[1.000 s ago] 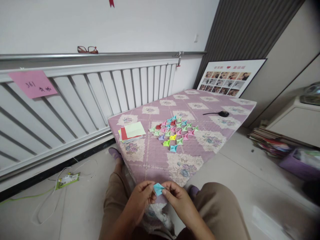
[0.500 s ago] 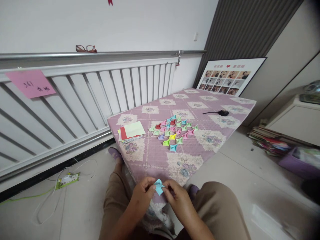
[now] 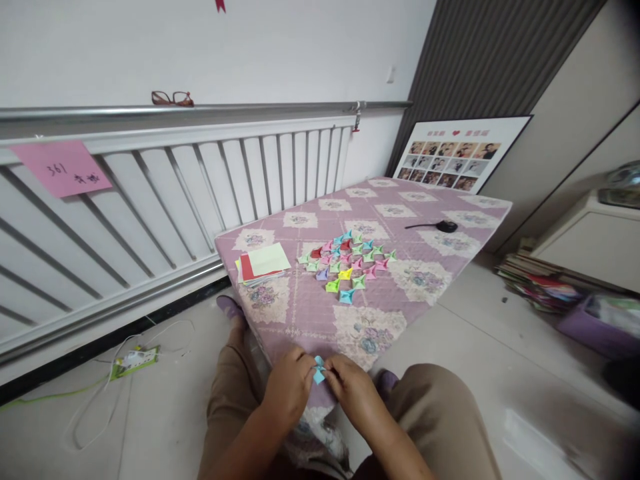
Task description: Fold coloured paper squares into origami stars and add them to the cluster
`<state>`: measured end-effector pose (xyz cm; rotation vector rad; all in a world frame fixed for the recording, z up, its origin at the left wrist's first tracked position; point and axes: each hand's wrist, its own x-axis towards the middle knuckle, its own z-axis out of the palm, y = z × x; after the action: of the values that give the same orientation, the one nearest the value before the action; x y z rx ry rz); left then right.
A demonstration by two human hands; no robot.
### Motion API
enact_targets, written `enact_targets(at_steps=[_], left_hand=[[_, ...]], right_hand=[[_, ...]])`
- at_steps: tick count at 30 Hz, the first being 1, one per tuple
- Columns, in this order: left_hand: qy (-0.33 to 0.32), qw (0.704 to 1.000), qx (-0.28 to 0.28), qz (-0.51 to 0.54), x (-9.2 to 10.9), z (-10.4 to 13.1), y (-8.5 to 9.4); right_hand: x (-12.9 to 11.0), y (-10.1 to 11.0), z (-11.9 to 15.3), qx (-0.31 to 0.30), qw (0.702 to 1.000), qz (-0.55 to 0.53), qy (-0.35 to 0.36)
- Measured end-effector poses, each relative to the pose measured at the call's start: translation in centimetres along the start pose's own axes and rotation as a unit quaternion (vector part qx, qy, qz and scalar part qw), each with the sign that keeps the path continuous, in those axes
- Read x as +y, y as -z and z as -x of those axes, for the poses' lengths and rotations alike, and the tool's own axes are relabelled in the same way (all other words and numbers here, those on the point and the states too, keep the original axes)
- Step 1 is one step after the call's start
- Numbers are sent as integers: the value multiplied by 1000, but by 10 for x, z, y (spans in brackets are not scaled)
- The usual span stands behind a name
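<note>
Between my two hands is a small light-blue folded paper (image 3: 319,371), held just above the near corner of the table. My left hand (image 3: 289,381) pinches its left side, and my right hand (image 3: 351,383) pinches its right side; the fingertips hide both edges. Farther up the cloth sit many small folded paper pieces (image 3: 345,274) in pink, green, red, yellow, purple and blue, set in slanting rows. To their left lies a stack of paper sheets (image 3: 269,259), pale green and red on top.
A purple flowered cloth covers the table (image 3: 310,310). A black object with a thin tail (image 3: 447,227) lies at its right. Beyond the left edge runs a white radiator (image 3: 280,173). On the floor are a power strip (image 3: 136,361) with cords and a purple box (image 3: 590,330).
The light-blue paper looks narrower now, pinched in at its middle. Both hands have closed in on it, with the left fingers curled over more. The other things have stayed put.
</note>
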<state>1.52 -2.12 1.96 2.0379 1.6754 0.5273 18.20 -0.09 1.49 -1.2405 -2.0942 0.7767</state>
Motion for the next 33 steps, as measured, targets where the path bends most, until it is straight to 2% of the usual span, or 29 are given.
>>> enact_targets(at_steps=[7, 16, 24, 33], left_hand=[[-3, 999, -17, -30, -6, -8, -9], [-4, 997, -32, -64, -9, -9, -14], [36, 999, 11, -1, -19, -4, -9], [66, 997, 34, -34, -23, 1, -9]], right_hand=[[10, -7, -5, 7, 997, 68, 32], [18, -16, -8, -22, 996, 88, 21], [25, -6, -4, 2, 1000, 12, -3], [26, -4, 0, 25, 999, 39, 6]])
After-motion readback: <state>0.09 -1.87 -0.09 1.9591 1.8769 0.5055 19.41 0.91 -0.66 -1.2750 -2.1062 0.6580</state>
